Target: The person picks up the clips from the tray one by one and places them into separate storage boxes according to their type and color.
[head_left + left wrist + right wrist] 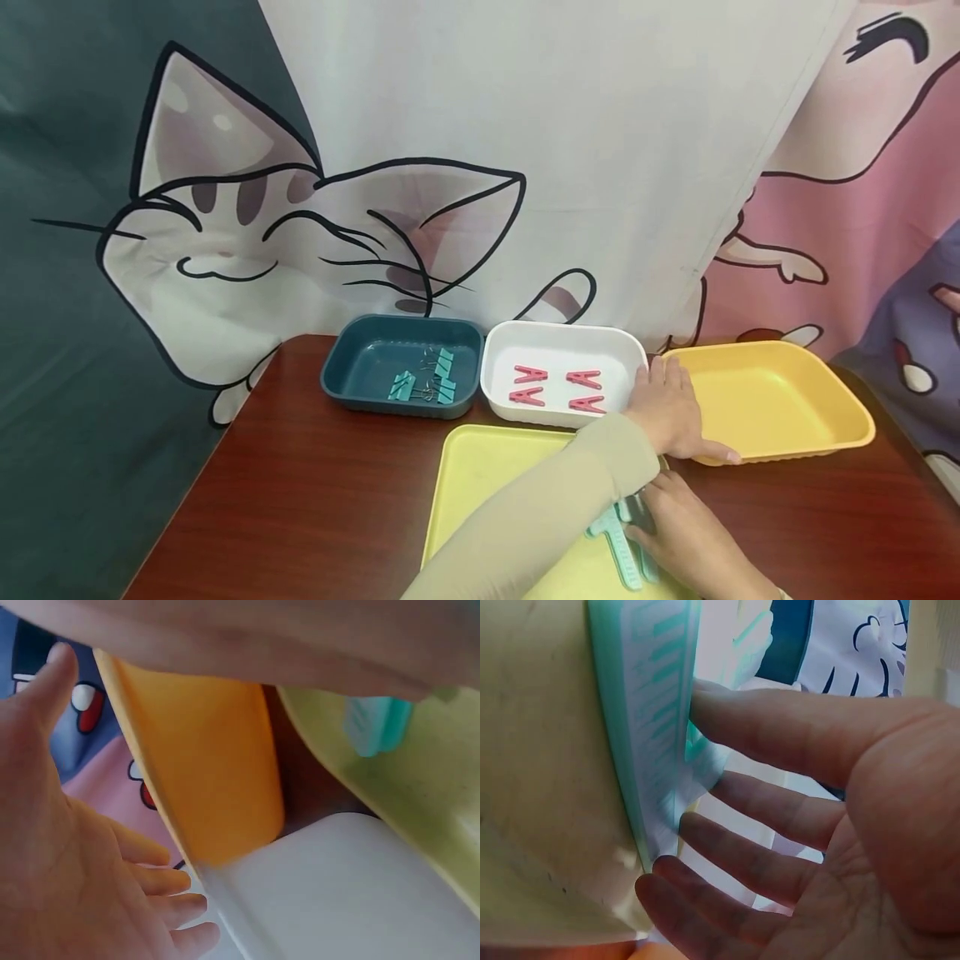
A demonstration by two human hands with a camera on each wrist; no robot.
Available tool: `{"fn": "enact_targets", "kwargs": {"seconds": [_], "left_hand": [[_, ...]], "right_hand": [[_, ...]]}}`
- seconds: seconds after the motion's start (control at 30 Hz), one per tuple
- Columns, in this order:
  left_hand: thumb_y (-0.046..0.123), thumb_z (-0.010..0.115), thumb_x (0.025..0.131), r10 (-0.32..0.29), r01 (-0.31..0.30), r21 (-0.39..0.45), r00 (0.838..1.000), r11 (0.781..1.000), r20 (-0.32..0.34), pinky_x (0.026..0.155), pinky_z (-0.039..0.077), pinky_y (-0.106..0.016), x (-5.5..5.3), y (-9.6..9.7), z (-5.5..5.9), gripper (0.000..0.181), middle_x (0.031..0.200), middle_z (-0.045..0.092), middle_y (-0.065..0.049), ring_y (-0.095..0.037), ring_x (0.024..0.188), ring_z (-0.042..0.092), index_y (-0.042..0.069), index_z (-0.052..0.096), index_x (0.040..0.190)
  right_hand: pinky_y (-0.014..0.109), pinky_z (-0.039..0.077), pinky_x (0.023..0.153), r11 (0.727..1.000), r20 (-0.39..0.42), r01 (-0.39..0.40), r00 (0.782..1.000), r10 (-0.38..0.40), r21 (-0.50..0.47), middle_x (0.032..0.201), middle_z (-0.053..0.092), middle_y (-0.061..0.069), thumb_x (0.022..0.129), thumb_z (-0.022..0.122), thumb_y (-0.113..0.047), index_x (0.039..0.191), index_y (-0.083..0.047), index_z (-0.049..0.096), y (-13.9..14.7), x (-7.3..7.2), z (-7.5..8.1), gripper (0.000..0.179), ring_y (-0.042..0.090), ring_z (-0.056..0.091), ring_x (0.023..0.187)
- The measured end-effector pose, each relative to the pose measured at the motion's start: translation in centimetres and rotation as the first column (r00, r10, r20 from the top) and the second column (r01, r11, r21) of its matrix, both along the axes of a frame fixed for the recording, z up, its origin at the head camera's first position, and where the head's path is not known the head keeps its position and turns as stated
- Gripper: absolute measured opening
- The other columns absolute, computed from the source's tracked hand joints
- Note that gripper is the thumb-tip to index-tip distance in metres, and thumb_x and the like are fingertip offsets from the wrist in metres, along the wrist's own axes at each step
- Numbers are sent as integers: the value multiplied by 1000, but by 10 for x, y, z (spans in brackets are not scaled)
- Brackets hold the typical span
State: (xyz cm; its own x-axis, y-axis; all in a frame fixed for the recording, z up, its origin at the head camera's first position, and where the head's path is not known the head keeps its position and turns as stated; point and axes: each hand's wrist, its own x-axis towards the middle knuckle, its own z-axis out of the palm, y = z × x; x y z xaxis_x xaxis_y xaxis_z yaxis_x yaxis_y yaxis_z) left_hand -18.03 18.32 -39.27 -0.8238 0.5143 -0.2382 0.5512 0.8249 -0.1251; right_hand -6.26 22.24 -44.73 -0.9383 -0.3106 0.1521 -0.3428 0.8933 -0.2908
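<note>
My left hand (663, 408), reaching across over the right forearm, lies with straight fingers at the left end of the yellow-orange basket (772, 400), beside the white basket (562, 342). In the left wrist view its fingers (169, 881) are spread near the rims. Below it my right hand (686, 529) holds a mint-green ribbed plastic clip (656, 712) between thumb and fingers, over the pale yellow tray (480, 467). Another mint-green piece (621, 546) shows beside the thumb. The left sleeve hides part of the tray and of the clips.
Several pink clothespins (528, 396) lie in the white basket. Left of it a dark teal basket (352, 358) holds several turquoise binder clips (402, 385). All stand on a brown wooden table (300, 500), with a cartoon-printed curtain (637, 167) behind.
</note>
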Motion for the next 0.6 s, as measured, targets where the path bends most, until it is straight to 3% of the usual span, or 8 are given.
{"fn": "enact_targets", "kwargs": {"seconds": [0.2,0.43,0.6], "left_hand": [[102,33,66,-17,17,3,1000,1000,-3,122,12,-31,-5,-4,-8,130,167,10,1,-15,152,11,18,13,162],[99,40,66,-73,73,10,996,997,-43,119,13,-22,-17,-10,-8,131,162,20,0,-11,147,18,11,17,161],[96,37,73,-99,99,-23,995,995,16,121,8,-25,-25,-17,-4,124,167,11,0,-13,153,8,13,11,162]], "right_hand": [[48,50,94,1000,15,0,1000,1,-15,122,64,8,63,94,-12,118,-3,69,-1,3,1,61,29,58,114],[51,51,93,998,113,55,992,-51,-26,129,59,14,65,94,-14,125,-1,66,-4,4,6,67,33,58,115],[53,51,94,995,162,95,983,-91,-17,128,60,16,67,93,-15,126,-4,65,-6,4,8,66,35,58,116]]}}
